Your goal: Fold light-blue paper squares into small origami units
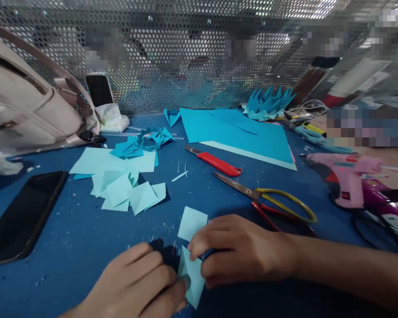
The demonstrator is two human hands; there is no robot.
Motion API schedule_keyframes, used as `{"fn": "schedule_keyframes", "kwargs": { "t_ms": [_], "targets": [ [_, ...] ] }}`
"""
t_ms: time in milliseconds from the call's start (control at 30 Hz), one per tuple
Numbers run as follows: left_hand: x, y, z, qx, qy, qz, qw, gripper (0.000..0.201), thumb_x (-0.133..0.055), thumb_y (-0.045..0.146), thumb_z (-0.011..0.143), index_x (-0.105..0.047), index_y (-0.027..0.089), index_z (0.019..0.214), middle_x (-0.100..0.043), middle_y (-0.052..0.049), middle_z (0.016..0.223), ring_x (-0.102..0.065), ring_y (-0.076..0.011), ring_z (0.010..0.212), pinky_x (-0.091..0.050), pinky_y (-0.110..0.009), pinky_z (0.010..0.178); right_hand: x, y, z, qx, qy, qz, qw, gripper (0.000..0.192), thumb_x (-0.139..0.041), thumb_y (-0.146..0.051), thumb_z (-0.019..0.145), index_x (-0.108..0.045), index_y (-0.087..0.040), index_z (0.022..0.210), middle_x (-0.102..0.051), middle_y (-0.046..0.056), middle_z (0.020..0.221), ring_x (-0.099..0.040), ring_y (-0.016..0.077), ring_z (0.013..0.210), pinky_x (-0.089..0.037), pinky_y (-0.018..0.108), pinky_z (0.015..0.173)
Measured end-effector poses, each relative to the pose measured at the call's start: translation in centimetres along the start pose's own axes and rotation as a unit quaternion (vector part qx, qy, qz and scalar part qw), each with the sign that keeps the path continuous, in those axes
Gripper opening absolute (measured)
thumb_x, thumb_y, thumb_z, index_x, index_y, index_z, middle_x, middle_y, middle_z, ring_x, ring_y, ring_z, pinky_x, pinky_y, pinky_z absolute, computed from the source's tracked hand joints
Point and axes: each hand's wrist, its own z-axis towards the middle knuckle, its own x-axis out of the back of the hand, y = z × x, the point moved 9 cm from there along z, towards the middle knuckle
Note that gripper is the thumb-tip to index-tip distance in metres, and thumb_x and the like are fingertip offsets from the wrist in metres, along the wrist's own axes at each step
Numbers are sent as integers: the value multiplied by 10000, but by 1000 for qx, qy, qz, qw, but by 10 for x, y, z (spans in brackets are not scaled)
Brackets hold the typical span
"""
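Both hands, left hand (135, 282) and right hand (234, 251), pinch a small pale-blue folded paper square (191, 247) low on the dark-blue table (69, 247); it looks light, thin, easily creased, best gripped at edges.

No text, label, brand or number can be read anywhere. The white patches on the pink glue gun (351, 181), beyond the right hand (239, 251), are too blurred to make out.
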Motion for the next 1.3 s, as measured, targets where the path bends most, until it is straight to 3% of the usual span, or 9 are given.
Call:
{"fn": "schedule_keyframes", "kwargs": {
  "t_ms": [167, 500, 600, 700, 867, 967, 1100, 1300],
  "targets": [
    [1, -5, -7, 21, 70, -13, 997, 280, -432, 196, 1007, -689, 185, 894, -647, -4, 658, -499, -150, 544, -313, -327, 543, 1, 2, 0, -9, 7, 16, 1000, 113, -627, -267, 926, -601, -181, 994, -685, 44, 1064, -651, 129, 994, -496, 246, 864],
    [1, 3, 3, 2, 27, 77, 997, 363, -415, 189, 1009, -690, 229, 776, -566, 21, 559, -425, -155, 512, -251, -321, 539, 4, 1, 3, -6, 3, 26, 1000, 250, -433, -281, 1026, -635, -178, 919, -694, 33, 994, -617, 127, 917, -464, 249, 837],
    [1, 6, 1, -10, 22, 54, 998, 344, -391, 226, 1028, -713, 249, 908, -722, 10, 839, -564, -171, 713, -357, -328, 718, 1, 0, 5, -12, -1, 4, 1000, 295, -406, -307, 1033, -642, -176, 913, -685, 30, 942, -576, 122, 854, -449, 248, 805],
    [-9, 7, -3, -26, -43, 28, 998, 327, -379, 281, 1039, -705, 260, 1041, -731, 11, 1071, -599, -182, 964, -327, -336, 939, -7, 4, 7, -39, -14, -16, 999, 317, -399, -359, 1027, -648, -192, 925, -659, 33, 945, -543, 134, 850, -431, 263, 814],
    [-9, 4, -14, -19, -37, 42, 998, 329, -371, 263, 1043, -690, 297, 1118, -735, 36, 1050, -583, -168, 975, -301, -338, 926, -15, 19, 8, -108, -16, 0, 994, 362, -420, -470, 992, -637, -189, 918, -593, 51, 948, -501, 166, 865, -393, 312, 892],
    [-11, 4, -17, -25, -31, 57, 998, 255, -472, 247, 1013, -684, 312, 1138, -729, 60, 1035, -573, -143, 983, -316, -312, 915, -17, 23, 9, -119, -21, 35, 992, 340, -453, -480, 977, -630, -197, 914, -573, 36, 949, -489, 157, 863, -366, 306, 912],
    [-13, 5, -17, -30, -20, 63, 997, 196, -611, 307, 946, -692, 318, 1124, -726, 84, 1032, -562, -112, 1005, -281, -289, 1019, -21, 26, 11, -142, -25, 31, 989, 308, -496, -484, 956, -623, -207, 910, -569, 15, 932, -470, 157, 839, -349, 288, 826],
    [-11, 6, -18, -24, -13, 68, 997, 197, -560, 257, 975, -707, 304, 1099, -741, 87, 987, -554, -104, 1019, -173, -304, 1141, -31, 25, 11, -163, -40, -80, 983, 358, -445, -533, 963, -589, -214, 888, -583, 9, 927, -442, 175, 787, -295, 315, 694]
  ]
}}
